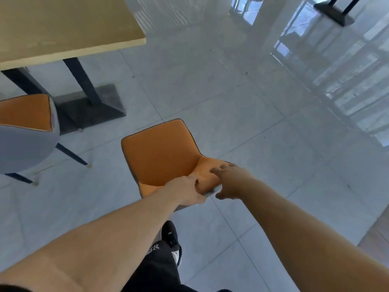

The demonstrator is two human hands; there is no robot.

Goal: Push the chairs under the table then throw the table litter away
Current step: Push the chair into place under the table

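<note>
Left hand [187, 189] fingers clamped on orange chair [162, 153] backrest, right hand [228, 180] fingers spread, no legible writing.

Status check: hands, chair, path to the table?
Left hand gripping chair backrest top; right hand open, reaching for it. Chair out on open floor, short of table. Second chair at left, beside table base; path looks clear.

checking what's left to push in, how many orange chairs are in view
2: one chair in the middle, out on the floor, gripped at its backrest by the left hand; another chair at the left edge beside the table. More may sit outside the frame.
</note>
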